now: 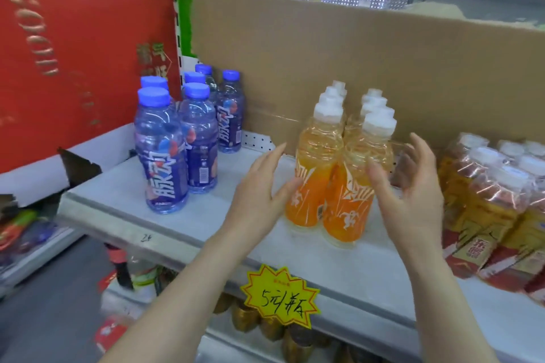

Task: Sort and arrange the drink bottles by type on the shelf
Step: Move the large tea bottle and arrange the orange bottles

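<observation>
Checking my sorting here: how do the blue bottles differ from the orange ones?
Caps: the blue bottles have blue caps; the orange bottles have taller white ones.
Labels: blue bottles wear dark blue labels, orange bottles orange ones.
Place: blue bottles stand at the shelf's left end, away from the hands; orange bottles stand mid-shelf in two tight rows, between the open left hand and right hand.
Both groups stand upright on the same shelf.

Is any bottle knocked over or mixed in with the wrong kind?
Nothing is down or spilled; blue bottles and orange bottles stand in separate groups. One blue bottle at the back stands off to the right of its rows, and the wrapped pack at the far right lies tilted.
</observation>
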`<state>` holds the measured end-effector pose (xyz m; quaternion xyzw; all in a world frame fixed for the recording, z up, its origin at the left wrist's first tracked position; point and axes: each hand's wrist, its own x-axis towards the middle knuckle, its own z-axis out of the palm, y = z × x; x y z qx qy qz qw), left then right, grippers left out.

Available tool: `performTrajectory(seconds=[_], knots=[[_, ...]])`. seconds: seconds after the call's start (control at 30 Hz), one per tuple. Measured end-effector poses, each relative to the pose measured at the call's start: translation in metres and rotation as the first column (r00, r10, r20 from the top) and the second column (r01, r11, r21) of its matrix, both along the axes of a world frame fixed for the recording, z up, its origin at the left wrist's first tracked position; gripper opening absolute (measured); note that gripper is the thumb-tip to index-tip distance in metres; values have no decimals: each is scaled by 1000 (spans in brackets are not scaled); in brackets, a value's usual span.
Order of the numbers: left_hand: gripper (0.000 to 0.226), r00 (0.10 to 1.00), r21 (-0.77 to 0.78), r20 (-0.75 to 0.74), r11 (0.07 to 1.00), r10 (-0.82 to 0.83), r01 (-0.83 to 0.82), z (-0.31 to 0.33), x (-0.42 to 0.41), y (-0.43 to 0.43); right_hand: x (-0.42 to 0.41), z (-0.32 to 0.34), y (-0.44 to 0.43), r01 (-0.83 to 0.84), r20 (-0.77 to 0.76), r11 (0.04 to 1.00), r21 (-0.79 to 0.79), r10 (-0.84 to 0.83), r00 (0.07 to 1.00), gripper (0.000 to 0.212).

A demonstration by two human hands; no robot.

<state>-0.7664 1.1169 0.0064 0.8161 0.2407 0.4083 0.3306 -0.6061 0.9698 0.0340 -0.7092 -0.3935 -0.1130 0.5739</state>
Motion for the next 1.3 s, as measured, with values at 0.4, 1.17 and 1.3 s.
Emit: performTrajectory(seconds=[0.4, 1.17, 1.3], knots=[[102, 951, 53, 54, 950, 304, -307, 11, -142, 114, -150, 31, 184, -139, 216, 982, -131, 165, 962, 55], [81, 968, 60, 101, 970, 228, -234, 11, -201, 192, -170, 42, 270, -72, 302, 992, -101, 100, 948, 56], [73, 987, -42, 128, 995, 92, -87, 16, -214, 197, -181, 50, 283, -426, -62, 831, -359, 434, 899, 55]])
